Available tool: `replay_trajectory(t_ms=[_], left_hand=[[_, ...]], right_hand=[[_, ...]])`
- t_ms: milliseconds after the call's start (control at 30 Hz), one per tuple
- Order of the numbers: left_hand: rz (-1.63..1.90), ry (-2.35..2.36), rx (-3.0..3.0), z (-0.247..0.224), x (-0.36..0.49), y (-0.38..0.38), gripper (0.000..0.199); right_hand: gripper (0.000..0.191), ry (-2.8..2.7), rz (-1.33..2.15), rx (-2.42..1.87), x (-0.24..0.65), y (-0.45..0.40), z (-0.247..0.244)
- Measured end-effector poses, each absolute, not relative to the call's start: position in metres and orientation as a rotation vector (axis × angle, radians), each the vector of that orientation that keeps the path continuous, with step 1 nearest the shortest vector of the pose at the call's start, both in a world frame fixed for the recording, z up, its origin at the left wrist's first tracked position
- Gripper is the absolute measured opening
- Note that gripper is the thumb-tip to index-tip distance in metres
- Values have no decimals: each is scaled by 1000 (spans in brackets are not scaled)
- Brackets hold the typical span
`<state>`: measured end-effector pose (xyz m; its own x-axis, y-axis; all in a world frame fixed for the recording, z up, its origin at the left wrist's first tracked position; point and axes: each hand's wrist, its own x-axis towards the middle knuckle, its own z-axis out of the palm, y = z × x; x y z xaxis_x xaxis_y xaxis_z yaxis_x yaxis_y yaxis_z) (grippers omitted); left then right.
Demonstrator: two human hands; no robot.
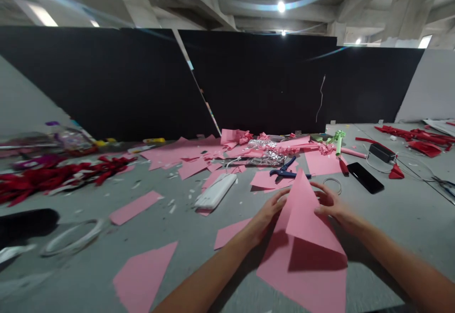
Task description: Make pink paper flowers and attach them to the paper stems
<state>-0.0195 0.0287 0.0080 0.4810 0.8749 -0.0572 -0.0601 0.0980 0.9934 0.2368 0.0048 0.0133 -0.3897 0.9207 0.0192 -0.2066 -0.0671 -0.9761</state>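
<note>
A large sheet of pink paper (313, 220) is bent over on itself, with a raised flap that rises to a point at the top. On its left edge, my left hand (268, 211) grips the paper near the fold, partly hidden by it. My right hand (330, 204) pinches the flap from the right, thumb in front and fingers curled towards the back. The lower part of the sheet lies on the grey table (199, 275) and carries the flap's shadow. Just beyond the peak are blue-handled pliers or cutters (282, 173), resting on pink paper.
Loose pink pieces (145, 275) lie to the left, near a white power bank (216, 191). A black phone (365, 177), a wire ring (333, 185) and a black adapter (382, 153) are at right. Red ribbon-like material (64, 175) is heaped far left. A black partition (256, 81) stands behind.
</note>
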Motion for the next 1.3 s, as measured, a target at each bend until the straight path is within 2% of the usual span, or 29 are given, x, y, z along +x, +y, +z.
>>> replay_trajectory(t_ms=[100,333,400,567,700,900,1100,1300], left_hand=[[834,766,1204,3,-12,19,73],[813,834,1184,4,-6,0,65],[779,854,1197,5,-5,-7,66],[593,773,1191,5,-1,-23,72],[543,674,1172,10,0,-32,71],[532,722,1280,9,1,-29,59],[556,809,1328,-1,2,-27,71],[488,873,1340,8,3,-32,53]], right_hand=[[96,-1338,1579,-927,232,1,9],[106,-1410,1574,-1054,223,-8,10],[97,-1325,1591,-1091,224,-7,11],[56,-1284,1693,-1111,224,-7,15],[41,-1264,1673,-1107,224,-12,21],[38,-1269,1667,-1109,223,-16,25],[34,-1358,1648,-1170,219,-15,23],[46,-1370,1654,-1186,215,-15,26]])
